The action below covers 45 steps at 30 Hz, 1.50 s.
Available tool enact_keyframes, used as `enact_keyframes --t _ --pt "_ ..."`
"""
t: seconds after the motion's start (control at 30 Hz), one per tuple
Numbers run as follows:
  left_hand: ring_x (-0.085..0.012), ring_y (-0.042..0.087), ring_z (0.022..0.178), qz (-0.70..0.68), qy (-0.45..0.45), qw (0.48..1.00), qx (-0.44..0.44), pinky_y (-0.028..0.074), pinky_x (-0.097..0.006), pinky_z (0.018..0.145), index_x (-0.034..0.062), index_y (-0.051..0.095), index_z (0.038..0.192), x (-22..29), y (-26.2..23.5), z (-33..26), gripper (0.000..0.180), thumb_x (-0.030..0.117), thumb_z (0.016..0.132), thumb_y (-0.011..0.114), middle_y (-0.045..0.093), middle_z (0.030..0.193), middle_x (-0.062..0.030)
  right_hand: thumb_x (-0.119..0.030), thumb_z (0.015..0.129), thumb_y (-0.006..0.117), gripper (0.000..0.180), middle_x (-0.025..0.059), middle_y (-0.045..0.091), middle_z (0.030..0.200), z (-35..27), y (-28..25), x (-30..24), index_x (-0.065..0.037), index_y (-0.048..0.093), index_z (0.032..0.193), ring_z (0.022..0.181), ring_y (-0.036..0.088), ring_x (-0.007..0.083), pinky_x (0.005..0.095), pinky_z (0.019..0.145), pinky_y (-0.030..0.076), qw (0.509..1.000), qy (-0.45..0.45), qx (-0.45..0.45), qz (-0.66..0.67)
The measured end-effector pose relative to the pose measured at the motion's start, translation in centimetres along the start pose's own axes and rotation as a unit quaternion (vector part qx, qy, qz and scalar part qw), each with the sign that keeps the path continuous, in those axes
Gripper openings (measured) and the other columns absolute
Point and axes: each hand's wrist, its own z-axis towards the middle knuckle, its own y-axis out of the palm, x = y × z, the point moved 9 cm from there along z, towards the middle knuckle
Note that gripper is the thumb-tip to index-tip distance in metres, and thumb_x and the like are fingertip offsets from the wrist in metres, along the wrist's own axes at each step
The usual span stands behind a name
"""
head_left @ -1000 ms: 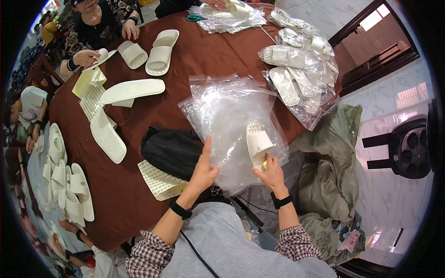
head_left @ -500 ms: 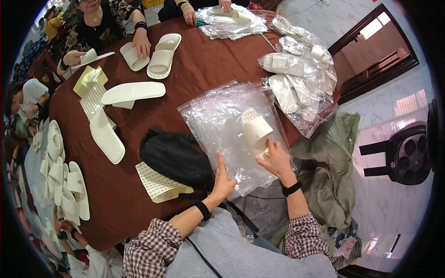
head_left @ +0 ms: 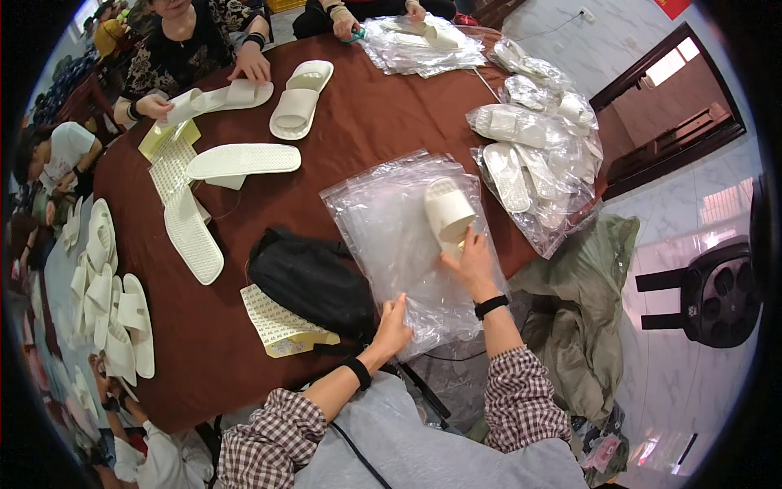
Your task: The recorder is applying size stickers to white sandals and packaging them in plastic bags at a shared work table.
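Note:
A cream slide slipper (head_left: pixel 448 213) points away from me over a stack of clear plastic bags (head_left: pixel 391 220). My right hand (head_left: pixel 472 267) grips its heel end, with a small yellow patch showing by the fingers. Whether the slipper lies on the top bag or partly inside it, I cannot tell. At the near edge of the stack, my left hand (head_left: pixel 393 328) is closed, thumb and fingers pinched on the plastic bag. A black pouch (head_left: pixel 305 277) lies just left of the bags, partly over a sheet of stickers (head_left: pixel 281 326).
Bagged slippers (head_left: pixel 529 155) are heaped at the right table edge. Loose slippers (head_left: pixel 244 160) lie left of centre, near another sticker sheet (head_left: pixel 173 167). Across the table, a person's hands (head_left: pixel 252 63) handle slippers; another person works beside a bagged pile (head_left: pixel 419 41). Green-grey sacking (head_left: pixel 562 310) hangs at right.
My left hand has drawn back toward me and its fingers have closed on the bag edge. My right hand and the slipper shifted slightly away. The person across brought two slippers together.

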Motion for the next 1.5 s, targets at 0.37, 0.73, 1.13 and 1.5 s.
enact_keyframes --t 0.37,0.73,1.13,1.5 --pt "-0.0445 0.042 0.131 -0.007 -0.012 0.999 0.051 0.039 -0.039 0.108 -0.0041 0.023 0.151 0.5 -0.6 0.1 0.084 -0.003 0.077 0.063 0.038 0.136 -0.0297 -0.045 0.077 0.075 0.089 0.0240 0.052 0.114 -5.2 -0.8 -2.1 0.005 0.040 0.141 0.103 0.058 0.0403 0.0471 0.083 0.050 0.997 0.030 -0.057 0.044" --pt "-0.0238 0.064 0.085 -0.120 0.132 0.926 0.332 0.053 -0.035 0.079 0.0002 0.064 0.105 0.9 -22.4 -6.5 0.022 0.000 0.083 0.058 0.064 0.096 -0.0122 -0.039 0.082 0.076 0.082 0.0261 0.046 0.127 -5.3 2.6 2.3 0.009 0.041 0.138 0.116 0.050 0.0394 0.0436 0.099 0.043 0.990 -0.021 -0.026 0.134" --pt "-0.0205 0.061 0.106 -0.472 -0.062 0.796 0.375 0.049 -0.037 0.089 0.0073 0.050 0.128 -13.8 -39.6 -8.7 0.036 0.016 0.095 0.061 0.061 0.124 -0.0076 -0.003 0.087 0.066 0.033 0.0179 0.057 0.115 -13.0 -8.0 -16.5 0.002 0.060 0.119 0.108 0.057 0.0348 0.0383 0.096 0.044 0.951 -0.161 -0.004 0.263" --pt "-0.0207 0.058 0.114 -0.386 0.116 0.758 0.513 0.044 -0.032 0.100 -0.0057 0.044 0.139 -6.4 -43.2 -31.5 0.053 0.016 0.094 0.062 0.059 0.126 -0.0133 -0.008 0.087 0.068 0.034 0.0160 0.059 0.116 -16.6 -6.7 -32.9 -0.005 0.063 0.120 0.102 0.062 0.0354 0.0391 0.085 0.051 0.899 -0.289 -0.094 0.316"
